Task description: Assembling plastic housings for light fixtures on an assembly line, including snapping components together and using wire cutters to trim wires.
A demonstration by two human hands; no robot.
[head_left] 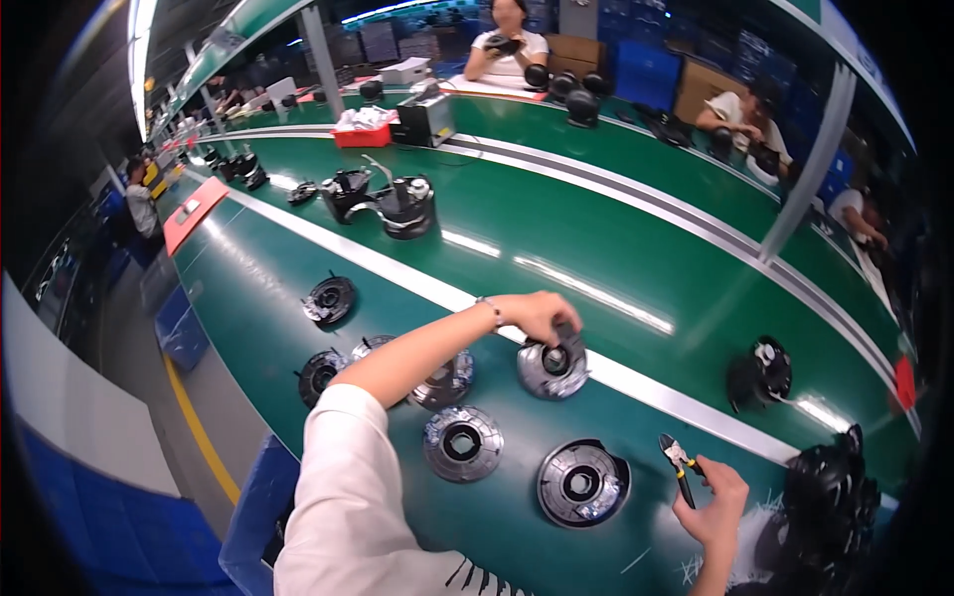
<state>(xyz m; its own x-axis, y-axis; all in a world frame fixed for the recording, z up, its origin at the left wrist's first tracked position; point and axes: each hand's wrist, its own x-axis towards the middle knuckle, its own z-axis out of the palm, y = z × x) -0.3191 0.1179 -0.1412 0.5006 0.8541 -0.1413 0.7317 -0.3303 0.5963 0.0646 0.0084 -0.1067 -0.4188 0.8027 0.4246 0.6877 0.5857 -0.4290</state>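
Note:
My left hand (542, 316) reaches across to the white strip, its fingers closed on a small black plastic piece (569, 342) at the upper edge of a round grey-black plastic disc (545, 378). Whether the piece is fixed to the disc I cannot tell. My right hand (717, 499), low on the right, grips diagonal cutting pliers (684, 472) with black and yellow handles, jaws pointing up and away from me. Between my arms a round disc with a central hole (463, 444) lies on the green bench, and a larger round housing (583, 484) sits nearer the right hand.
More round parts (329, 299) lie left, some partly behind my left arm. Motor-like assemblies (402, 207) stand on the green belt (596, 238); another (771, 370) is at right. Black bundled parts (830, 487) and white scraps lie right. Co-workers (509, 55) sit across the line.

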